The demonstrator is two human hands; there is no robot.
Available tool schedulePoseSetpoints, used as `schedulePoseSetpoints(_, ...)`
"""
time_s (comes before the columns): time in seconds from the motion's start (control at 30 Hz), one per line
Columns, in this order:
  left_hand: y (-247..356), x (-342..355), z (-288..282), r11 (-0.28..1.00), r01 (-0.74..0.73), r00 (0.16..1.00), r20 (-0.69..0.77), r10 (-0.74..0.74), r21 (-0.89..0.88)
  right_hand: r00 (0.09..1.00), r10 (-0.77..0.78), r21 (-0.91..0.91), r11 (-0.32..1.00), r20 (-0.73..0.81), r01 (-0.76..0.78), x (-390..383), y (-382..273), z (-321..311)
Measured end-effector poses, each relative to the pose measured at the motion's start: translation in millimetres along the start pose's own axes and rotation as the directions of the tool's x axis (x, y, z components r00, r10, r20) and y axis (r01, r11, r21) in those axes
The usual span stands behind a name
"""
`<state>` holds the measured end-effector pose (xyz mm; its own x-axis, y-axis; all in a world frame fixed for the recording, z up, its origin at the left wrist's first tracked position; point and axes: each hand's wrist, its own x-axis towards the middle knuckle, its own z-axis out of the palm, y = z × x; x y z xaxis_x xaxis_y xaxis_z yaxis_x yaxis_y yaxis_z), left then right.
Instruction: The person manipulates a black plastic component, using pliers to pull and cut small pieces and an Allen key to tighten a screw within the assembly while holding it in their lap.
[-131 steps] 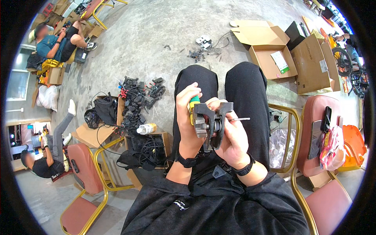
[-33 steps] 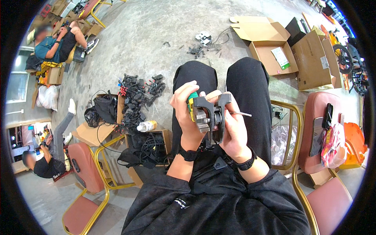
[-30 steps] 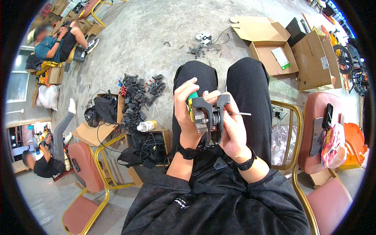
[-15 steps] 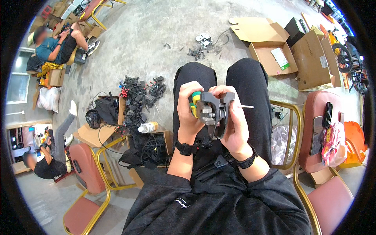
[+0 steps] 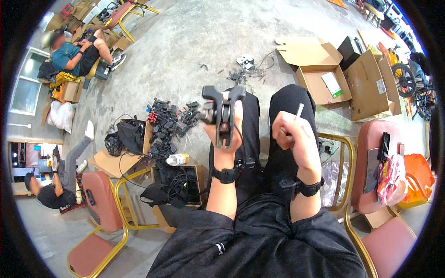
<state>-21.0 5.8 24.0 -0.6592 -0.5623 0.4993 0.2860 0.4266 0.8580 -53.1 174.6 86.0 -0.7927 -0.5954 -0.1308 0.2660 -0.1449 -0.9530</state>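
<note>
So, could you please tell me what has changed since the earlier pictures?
The dark part has moved left and up with the left hand; the right hand has let go and moved right, gripping a thin rod. The green handle no longer shows. The bottle stayed put.

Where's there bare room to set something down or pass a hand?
Bare concrete lies between the person in teal and the small scattered parts; open space separates the dark forked part from the right hand. Crowded: left of that part, a black component heap and bottle.
</note>
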Motion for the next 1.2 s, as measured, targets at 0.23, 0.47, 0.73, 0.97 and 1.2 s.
schedulePoseSetpoints(0.23, 3, -2, 9, 0.955, 0.097, 0.995, 0.019, -0.095, -0.28, 0.937, -0.198, -0.659, 0.751, -0.288, -0.044, 14, -13, 9)
schedulePoseSetpoints(0.47, -3, -10, 5, 0.961, -0.14, 0.986, 0.055, 0.157, -0.238, 0.958, -0.256, -0.657, 0.745, -0.13, 0.11, -1, 1, 3)
schedulePoseSetpoints(0.73, 9, -7, -3, 0.947, -0.206, 0.971, 0.069, 0.229, -0.247, 0.9, -0.436, -0.801, 0.536, 0.008, 0.267, -8, -8, 16)
schedulePoseSetpoints(0.97, -5, -18, -4, 0.995, -0.099, 0.979, 0.179, 0.098, -0.001, 0.978, -0.201, -0.464, 0.873, -0.062, 0.15, -15, -11, 18)
schedulePoseSetpoints(1.2, -13, -16, -7, 0.979, 0.139, 0.986, 0.113, -0.123, -0.148, 0.958, -0.232, -0.486, 0.865, -0.167, 0.125, -15, -9, 20)
